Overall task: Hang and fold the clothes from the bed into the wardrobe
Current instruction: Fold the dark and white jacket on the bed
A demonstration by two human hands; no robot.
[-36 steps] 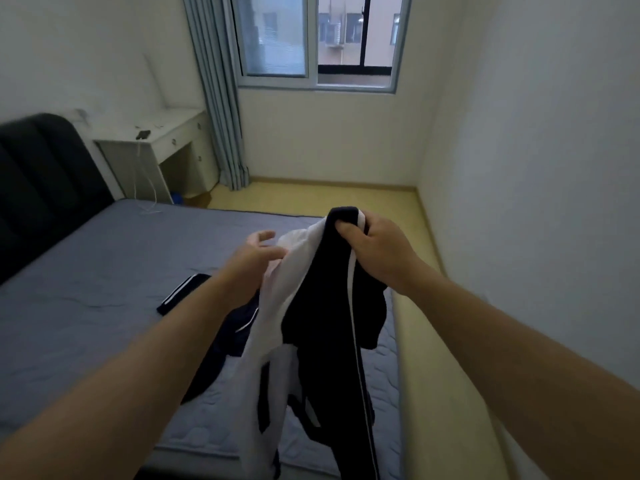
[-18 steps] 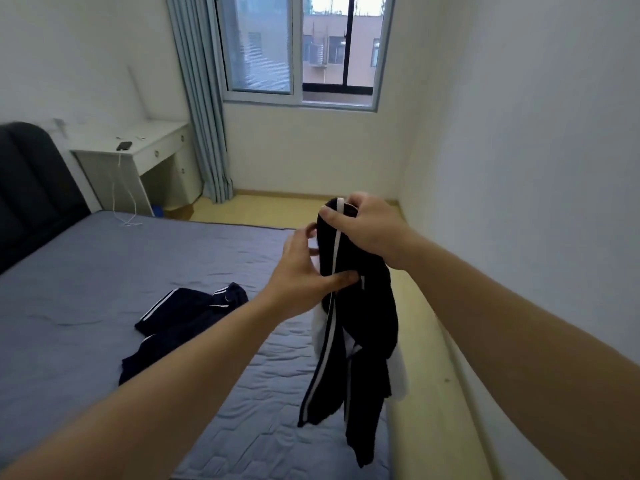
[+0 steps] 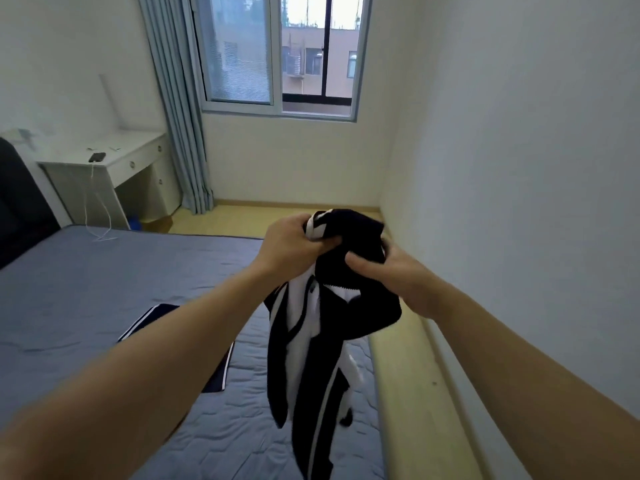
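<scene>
In the head view, both hands were raised in front of the person, close together, each closed on the bunched top of a black-and-white garment. The left hand had its fingers curled tightly round a wad of striped fabric at the garment's upper left. The right hand, just beside it and slightly lower, pinched the dark cloth with the thumb pressed on the near side, its other fingers hidden behind the fabric. A dark fold bulged up between and above the two fists. The rest of the garment hung slack below them in long black and white panels, over the right edge of the bed and clear of the mattress near the hands. Whether its lowest end touched the bed could not be told. A second dark garment with white stripes lay flat on the grey mattress, partly hidden behind the left forearm. Beyond the bed stood a white desk with a phone on it, next to a pale blue curtain and a window.
</scene>
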